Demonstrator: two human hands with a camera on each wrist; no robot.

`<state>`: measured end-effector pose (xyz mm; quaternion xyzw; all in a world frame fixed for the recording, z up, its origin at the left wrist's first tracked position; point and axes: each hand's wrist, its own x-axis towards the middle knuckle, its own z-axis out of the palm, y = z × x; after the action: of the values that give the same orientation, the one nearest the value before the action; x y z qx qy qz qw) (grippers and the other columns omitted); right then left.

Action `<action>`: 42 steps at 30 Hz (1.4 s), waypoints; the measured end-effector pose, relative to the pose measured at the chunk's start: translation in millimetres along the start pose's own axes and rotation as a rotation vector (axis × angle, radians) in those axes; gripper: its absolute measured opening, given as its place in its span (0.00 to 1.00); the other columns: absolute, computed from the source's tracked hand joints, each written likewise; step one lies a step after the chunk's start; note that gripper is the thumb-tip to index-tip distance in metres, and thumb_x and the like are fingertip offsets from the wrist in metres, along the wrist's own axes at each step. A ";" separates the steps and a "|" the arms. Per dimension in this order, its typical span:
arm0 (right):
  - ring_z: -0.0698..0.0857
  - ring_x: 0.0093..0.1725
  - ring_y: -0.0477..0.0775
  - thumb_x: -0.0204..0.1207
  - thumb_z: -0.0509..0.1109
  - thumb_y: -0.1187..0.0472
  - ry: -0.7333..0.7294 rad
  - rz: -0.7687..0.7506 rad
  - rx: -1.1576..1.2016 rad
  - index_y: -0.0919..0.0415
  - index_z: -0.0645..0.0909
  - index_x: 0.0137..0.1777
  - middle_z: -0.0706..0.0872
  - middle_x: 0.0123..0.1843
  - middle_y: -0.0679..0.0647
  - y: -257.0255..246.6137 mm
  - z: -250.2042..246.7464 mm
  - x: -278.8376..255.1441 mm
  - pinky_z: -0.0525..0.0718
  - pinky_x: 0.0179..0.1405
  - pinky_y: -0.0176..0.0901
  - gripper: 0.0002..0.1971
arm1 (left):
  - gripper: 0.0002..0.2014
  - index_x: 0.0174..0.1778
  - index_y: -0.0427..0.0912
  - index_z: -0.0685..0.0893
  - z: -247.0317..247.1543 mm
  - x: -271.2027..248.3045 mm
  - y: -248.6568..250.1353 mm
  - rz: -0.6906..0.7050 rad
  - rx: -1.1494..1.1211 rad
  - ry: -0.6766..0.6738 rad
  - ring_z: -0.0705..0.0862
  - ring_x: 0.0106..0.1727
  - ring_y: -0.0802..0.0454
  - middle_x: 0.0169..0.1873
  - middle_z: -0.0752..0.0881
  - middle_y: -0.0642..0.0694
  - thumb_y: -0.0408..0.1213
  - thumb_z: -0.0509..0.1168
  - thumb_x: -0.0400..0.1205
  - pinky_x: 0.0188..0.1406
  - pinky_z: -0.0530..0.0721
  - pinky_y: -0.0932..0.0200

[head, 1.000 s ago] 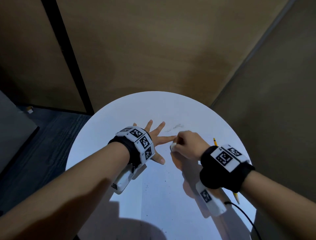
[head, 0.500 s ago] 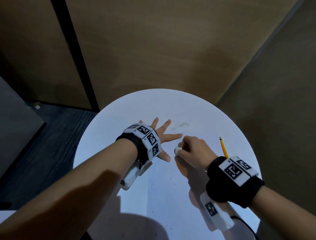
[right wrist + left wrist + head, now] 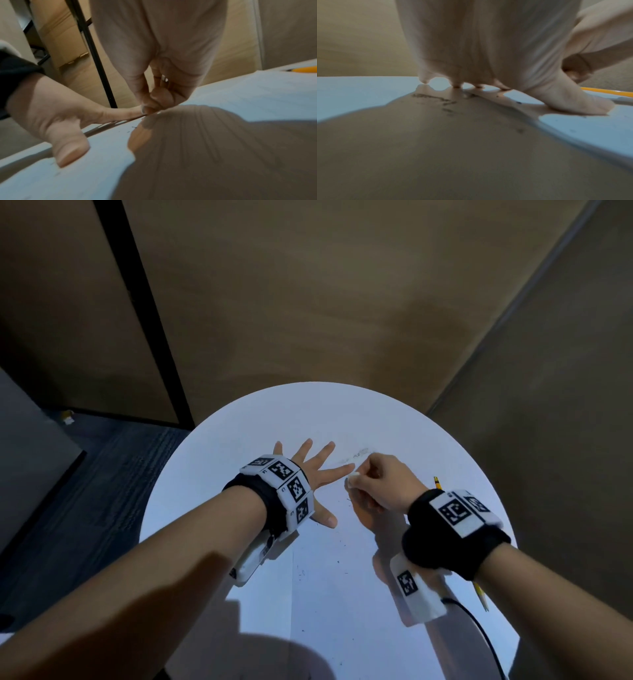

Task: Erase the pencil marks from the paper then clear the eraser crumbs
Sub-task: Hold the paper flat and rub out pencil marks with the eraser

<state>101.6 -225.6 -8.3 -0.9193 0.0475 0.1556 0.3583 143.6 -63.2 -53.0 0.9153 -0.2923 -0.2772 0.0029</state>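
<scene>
Paper [image 3: 342, 594]: white sheet lying flat on round white table [image 3: 212, 474], left edge visible as a straight line toward the near side. No containers in view; paper carries only marks and crumbs.

Pencil marks [image 3: 359, 454]: faint grey smudge on far part of paper, just beyond right-hand knuckles. Seen blurred in left-wrist view [image 3: 435, 99].

Eraser crumbs [image 3: 302, 574]: small dark specks scattered on paper, near side of both hands; a few more [image 3: 133, 127] just beside eraser contact point.

Eraser [image 3: 353, 475]: small, white, pinched at tip of right hand [image 3: 383, 484], touching paper just near of the marks. Mostly hidden by fingers in right-wrist view.

Right hand: fingers curled, thumb and fingers gripping eraser [image 3: 154, 108]; exact finger count on it not discernible.

Left hand [image 3: 315, 474]: flat on paper, fingers spread wide, holding nothing, pressing sheet down left of the marks. Index tip almost touching eraser; thumb [image 3: 68, 151] flat on paper toward near side. Fingertips [image 3: 457, 85] in contact w/ surface.

Pencil [image 3: 459, 542]: yellow, on table right of paper, partly hidden under right wrist band; also [image 3: 607, 92].

Black cable [image 3: 479, 635]: trailing from right wrist unit across table, near side.
</scene>
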 end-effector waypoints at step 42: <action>0.74 0.43 0.51 0.78 0.65 0.59 0.121 -0.021 -0.295 0.62 0.74 0.42 0.78 0.43 0.54 -11.6 0.8 5.5 0.65 0.28 0.34 0.07 | 0.51 0.72 0.77 0.29 7.9 5.8 -5.7 0.009 0.008 0.031 0.28 0.81 0.42 0.79 0.26 0.56 0.78 0.59 0.65 0.70 0.35 0.22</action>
<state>108.8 -216.4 -3.1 -0.9701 0.0358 0.1016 0.2173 146.6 -60.3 -63.5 0.9182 -0.2972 -0.2617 0.0052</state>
